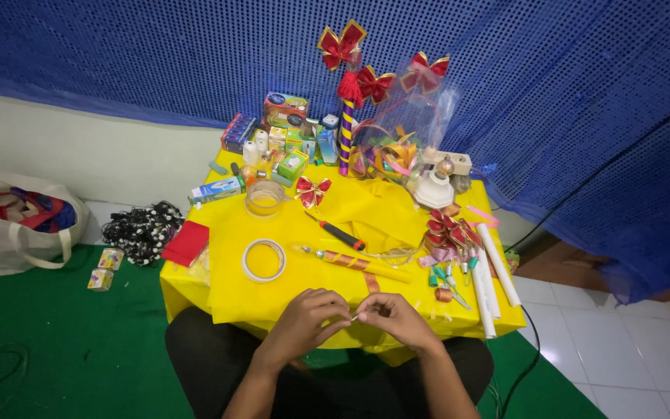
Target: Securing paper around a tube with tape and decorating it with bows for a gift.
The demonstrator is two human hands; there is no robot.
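Head view: I look down at a low surface (226, 291) draped in yellow cloth, my knees tucked under its near edge.
Left hand: my left hand (308, 320) is curled closed, fingertips pinched on one end of a small thin strip (356, 316), pale and too small to make out further.
Right hand: my right hand (398, 318) is closed the same way, pinching the other end of that strip.
Where the strip is: held between both hands just above the near edge of the surface, at its middle, touching nothing else.
Step in hand: I judge I am working the strip with my fingertips, folding or peeling it.
Next move: it likely calls for a steady pinch from one hand while the other pulls or turns, kept small and close.
Nearest things: a gold-banded wrapped stick (350, 262) lies just beyond my hands; a white tape ring (264, 260) sits left of it, a red-handled screwdriver (339, 232) behind.
Right edge: white tubes (492, 278) and a pile of red bows (447, 230).
Far edge: small boxes (284, 132), a clear tape roll (264, 197), a striped pole with red bows (346, 128).
In the way: nothing lies between my hands; the wrapped stick is close if I reach forward.
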